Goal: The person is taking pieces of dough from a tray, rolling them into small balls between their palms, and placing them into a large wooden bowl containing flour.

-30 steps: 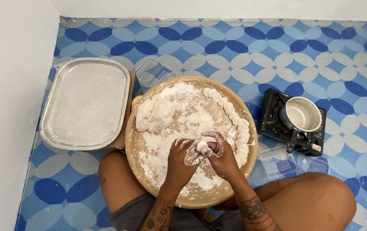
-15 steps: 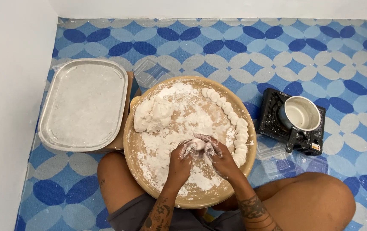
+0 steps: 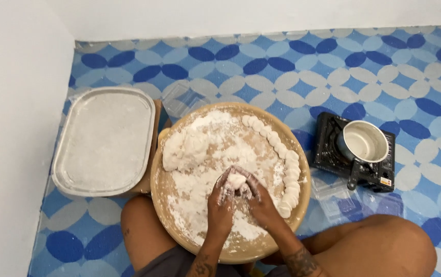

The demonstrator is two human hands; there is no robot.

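Observation:
Both hands meet over a round wooden board (image 3: 165, 205) dusted with flour. My left hand (image 3: 221, 202) and my right hand (image 3: 257, 197) together pinch a small white dough piece (image 3: 236, 180) between the fingertips. A big lump of dough (image 3: 182, 149) lies at the board's left. Several small shaped dough rounds (image 3: 287, 169) curve in a row along the right rim. Flour coats my fingers.
A floured oval metal tray (image 3: 105, 141) rests to the left, near the white wall. A small pot (image 3: 362, 142) stands on a black portable stove (image 3: 328, 149) at the right. Clear plastic containers (image 3: 182, 100) lie behind the board and by my right knee (image 3: 374, 246). The floor is blue-patterned.
My hands have kept working the small dough piece at the same spot on the board, fingers shifting slightly around it. Nothing else has moved.

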